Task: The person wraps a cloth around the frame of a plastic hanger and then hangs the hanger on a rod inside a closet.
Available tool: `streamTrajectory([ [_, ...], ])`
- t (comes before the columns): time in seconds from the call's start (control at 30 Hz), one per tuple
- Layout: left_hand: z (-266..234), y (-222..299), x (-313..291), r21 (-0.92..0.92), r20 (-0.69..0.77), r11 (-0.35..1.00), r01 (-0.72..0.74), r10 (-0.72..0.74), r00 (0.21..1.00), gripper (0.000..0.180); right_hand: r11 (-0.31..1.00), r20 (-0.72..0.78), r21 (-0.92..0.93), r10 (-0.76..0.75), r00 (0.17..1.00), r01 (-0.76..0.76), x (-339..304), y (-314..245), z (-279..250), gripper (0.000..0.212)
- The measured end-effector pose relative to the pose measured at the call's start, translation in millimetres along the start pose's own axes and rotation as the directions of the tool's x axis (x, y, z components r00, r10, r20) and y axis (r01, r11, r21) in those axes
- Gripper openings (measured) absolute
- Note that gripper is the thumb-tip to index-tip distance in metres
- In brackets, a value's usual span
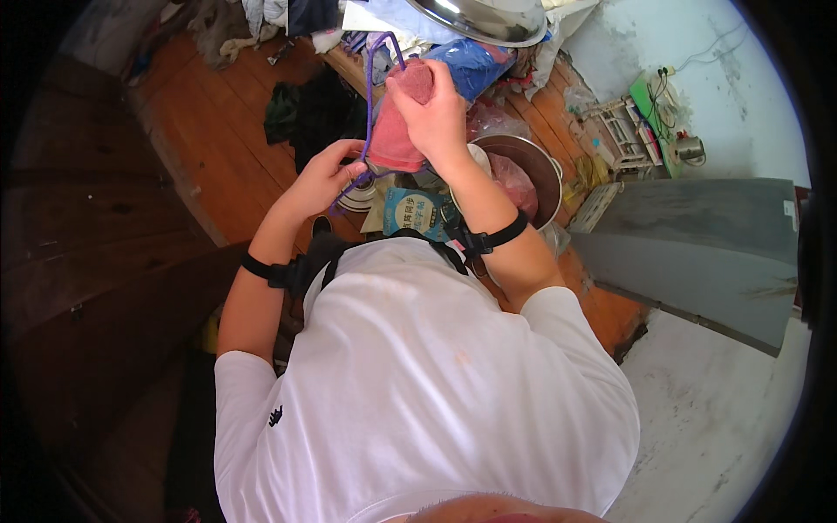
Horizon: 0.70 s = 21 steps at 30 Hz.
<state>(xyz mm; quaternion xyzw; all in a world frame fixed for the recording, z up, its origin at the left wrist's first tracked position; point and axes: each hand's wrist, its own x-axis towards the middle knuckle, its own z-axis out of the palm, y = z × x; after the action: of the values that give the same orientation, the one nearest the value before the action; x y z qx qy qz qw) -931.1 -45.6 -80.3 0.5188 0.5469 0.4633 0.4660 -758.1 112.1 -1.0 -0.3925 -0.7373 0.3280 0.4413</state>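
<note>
In front of my chest I hold a purple wire clothes hanger (370, 96) up with a pinkish-red cloth (395, 135). My left hand (324, 181) is closed on the hanger's lower left part, thumb and fingers pinching the thin wire. My right hand (438, 118) is wrapped round the cloth's upper right side, thumb on its near face. The cloth hangs down in folds, its lower edge near my left fingers. Part of the hanger is hidden behind the cloth and my hands.
Below my right forearm stand a large metal pot (554, 187) with a plastic bag in it and a blue booklet (414, 213). A metal basin (488, 19) and a blue bundle (471, 70) lie ahead. A grey cabinet (689, 253) stands right, dark furniture (96, 235) left.
</note>
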Motion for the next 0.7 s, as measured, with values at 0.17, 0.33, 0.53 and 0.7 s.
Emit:
streamTrajectory([
  [0.17,10.9,6.1,-4.0,-0.074,0.145,0.961,0.268,-0.256,0.956,0.032,0.987,-0.058,0.143,0.079,0.995,-0.070,2.2,3.8,1.9,0.051],
  [0.33,15.9,24.6,-8.3,0.162,0.083,0.923,0.348,-0.364,0.928,0.029,0.998,-0.041,0.052,0.030,0.999,-0.027,-0.3,15.2,4.5,0.050],
  [0.53,9.8,15.6,-7.3,0.428,0.004,0.900,0.088,-0.099,0.995,0.023,0.990,-0.093,-0.136,0.008,0.996,-0.021,-3.7,12.2,2.4,0.061],
  [0.7,13.8,40.5,-8.1,0.487,0.004,0.866,0.108,-0.126,0.992,0.023,0.993,-0.180,0.115,0.049,0.982,-0.028,-0.1,19.0,12.4,0.072],
])
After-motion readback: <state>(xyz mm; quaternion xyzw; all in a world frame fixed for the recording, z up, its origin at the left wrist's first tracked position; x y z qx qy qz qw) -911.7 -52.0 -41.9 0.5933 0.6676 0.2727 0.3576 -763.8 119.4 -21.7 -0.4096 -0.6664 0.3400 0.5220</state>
